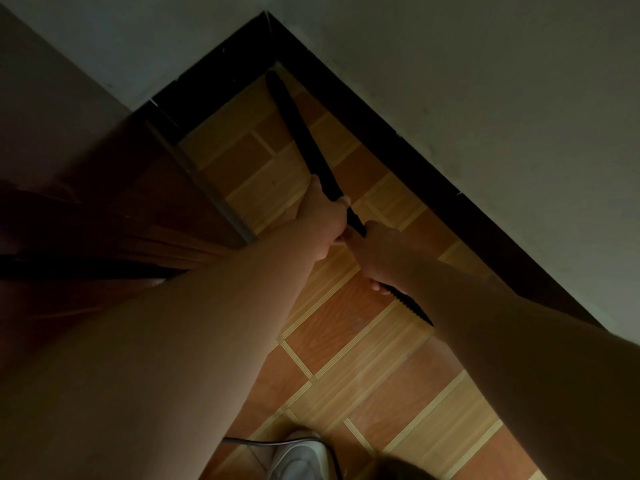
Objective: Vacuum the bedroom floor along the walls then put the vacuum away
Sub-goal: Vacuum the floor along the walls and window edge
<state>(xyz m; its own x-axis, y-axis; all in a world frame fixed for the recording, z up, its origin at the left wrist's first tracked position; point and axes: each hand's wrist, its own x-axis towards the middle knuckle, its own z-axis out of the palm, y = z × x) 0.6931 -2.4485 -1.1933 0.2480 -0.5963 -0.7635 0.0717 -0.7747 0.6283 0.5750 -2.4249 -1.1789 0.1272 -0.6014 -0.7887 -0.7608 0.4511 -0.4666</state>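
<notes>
Both the left hand and the right hand curl their fingers round the vacuum tube, whose tip is at the wall corner beyond them.

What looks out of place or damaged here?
Nothing spilled or broken. Left hand and right hand grip the long black vacuum wand; only a thin dark cord lying beside the white shoe might trip someone.

matt black plastic wand, ribbed hose, glossy wood-look tile floor
</notes>
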